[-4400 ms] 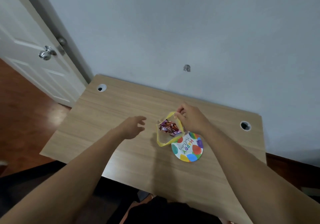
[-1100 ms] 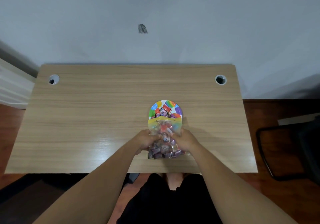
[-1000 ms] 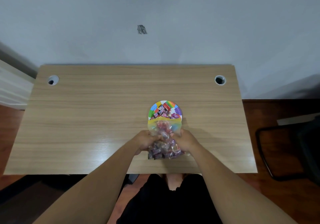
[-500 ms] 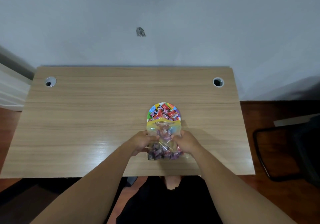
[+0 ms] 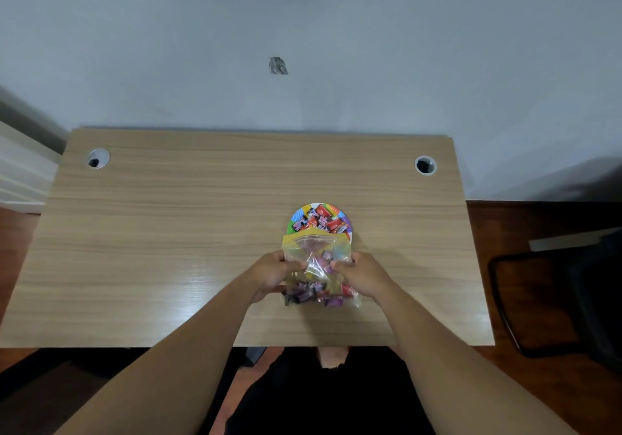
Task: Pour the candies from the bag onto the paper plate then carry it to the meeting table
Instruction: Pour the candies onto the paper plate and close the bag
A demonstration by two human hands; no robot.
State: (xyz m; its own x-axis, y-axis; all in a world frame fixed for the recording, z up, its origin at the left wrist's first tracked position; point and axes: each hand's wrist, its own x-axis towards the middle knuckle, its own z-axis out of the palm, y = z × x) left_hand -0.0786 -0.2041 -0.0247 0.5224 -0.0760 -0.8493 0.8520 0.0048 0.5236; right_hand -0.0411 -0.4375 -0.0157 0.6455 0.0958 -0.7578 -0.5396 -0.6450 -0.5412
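A clear candy bag (image 5: 316,259) with a yellow top edge is tilted with its mouth over the near rim of the colourful paper plate (image 5: 298,214). My left hand (image 5: 269,274) grips the bag's left side and my right hand (image 5: 361,274) grips its right side. Red and purple wrapped candies (image 5: 319,221) lie piled on the plate. More candies (image 5: 314,293) remain in the bag's bottom, close to me. The bag hides the plate's near part.
The wooden desk (image 5: 168,232) stands against a grey wall, with a cable hole at the back left (image 5: 97,158) and back right (image 5: 425,164). A dark chair (image 5: 555,300) stands on the floor to the right. A white door edge (image 5: 20,172) shows at the left.
Since 4.4 s ago I have faced the desk squarely and taken the bag in both hands. Over the last second more candies have slid from the bag onto the plate.
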